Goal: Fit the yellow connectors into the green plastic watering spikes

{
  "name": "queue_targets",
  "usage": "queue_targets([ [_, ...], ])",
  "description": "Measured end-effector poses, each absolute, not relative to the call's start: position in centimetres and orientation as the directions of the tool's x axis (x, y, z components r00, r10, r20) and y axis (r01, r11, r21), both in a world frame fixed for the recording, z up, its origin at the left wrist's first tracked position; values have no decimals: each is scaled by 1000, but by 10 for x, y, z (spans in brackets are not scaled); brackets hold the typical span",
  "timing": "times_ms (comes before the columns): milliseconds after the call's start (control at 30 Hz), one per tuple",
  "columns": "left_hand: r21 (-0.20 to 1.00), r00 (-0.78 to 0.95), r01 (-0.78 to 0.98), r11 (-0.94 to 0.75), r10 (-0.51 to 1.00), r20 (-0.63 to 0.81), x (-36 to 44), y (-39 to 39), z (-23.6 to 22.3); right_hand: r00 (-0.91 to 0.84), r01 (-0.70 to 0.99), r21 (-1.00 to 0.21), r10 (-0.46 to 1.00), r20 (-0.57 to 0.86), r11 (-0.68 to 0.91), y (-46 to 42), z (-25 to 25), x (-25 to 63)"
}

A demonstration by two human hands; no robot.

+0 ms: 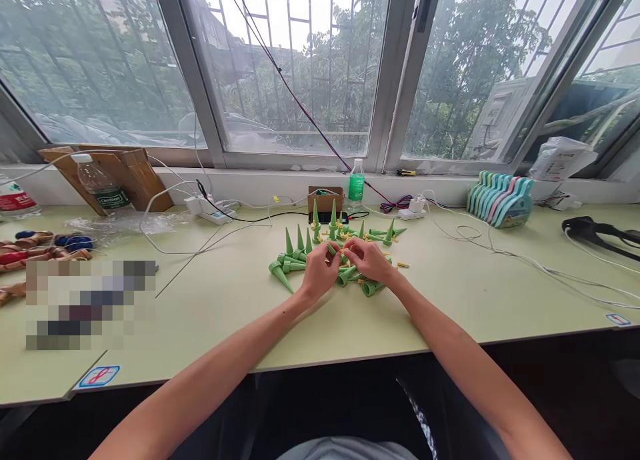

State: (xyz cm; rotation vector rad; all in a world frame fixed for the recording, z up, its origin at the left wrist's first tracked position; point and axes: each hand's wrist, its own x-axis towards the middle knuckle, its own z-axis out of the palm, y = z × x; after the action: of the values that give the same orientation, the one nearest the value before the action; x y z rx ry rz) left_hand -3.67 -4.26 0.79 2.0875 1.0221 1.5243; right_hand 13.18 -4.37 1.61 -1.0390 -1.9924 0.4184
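Framed windows (295, 67) form the background, above a pale yellow-green desk (210, 333). Left hand (320, 270) and right hand (367, 259) work close together over the middle. Behind them stand a small cardboard box (325, 204) and, beside it, a green-labelled bottle (357, 185). Green spikes (289, 241), some upright, some lying, surround the hands. Left fingers: clamped on a green piece (331, 249). Right fingers: together on a yellow part (343, 251), mostly hidden. Loose yellow pins (403, 265) lie nearby.
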Motion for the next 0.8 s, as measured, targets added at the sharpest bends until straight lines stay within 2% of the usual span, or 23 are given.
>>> queue_targets([
  [433, 655, 178, 355, -667, 736, 653, -37, -43, 6, -275, 576, -580, 804, 527, 577, -39, 13, 132],
  [800, 631, 157, 378, -677, 719, 677, -37, -39, 5, -321, 507, -613, 793, 518, 606, -42, 14, 132],
])
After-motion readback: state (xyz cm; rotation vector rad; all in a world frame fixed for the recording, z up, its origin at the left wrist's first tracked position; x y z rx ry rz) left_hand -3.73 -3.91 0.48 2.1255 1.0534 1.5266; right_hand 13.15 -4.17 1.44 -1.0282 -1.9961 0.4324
